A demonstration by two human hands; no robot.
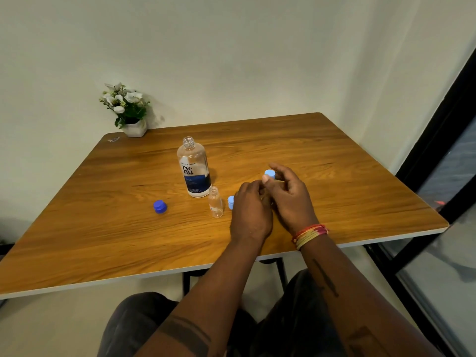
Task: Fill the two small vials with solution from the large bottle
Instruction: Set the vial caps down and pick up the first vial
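Observation:
The large clear bottle (193,167) with a blue-and-white label stands uncapped at the table's middle. Its dark blue cap (160,206) lies to the left. One small clear vial (215,202) stands open just in front of the bottle, with a light blue cap (231,202) beside it on the table. My left hand (251,210) is curled shut right of that cap; what it grips is hidden behind the hand, and no second vial shows elsewhere. My right hand (291,197) pinches another light blue cap (269,173) between thumb and fingers, just above the left hand.
A white pot of white flowers (128,109) stands at the far left corner of the wooden table (103,240), against the wall. A black frame and glass (438,176) run along the right side. My knees are under the near edge.

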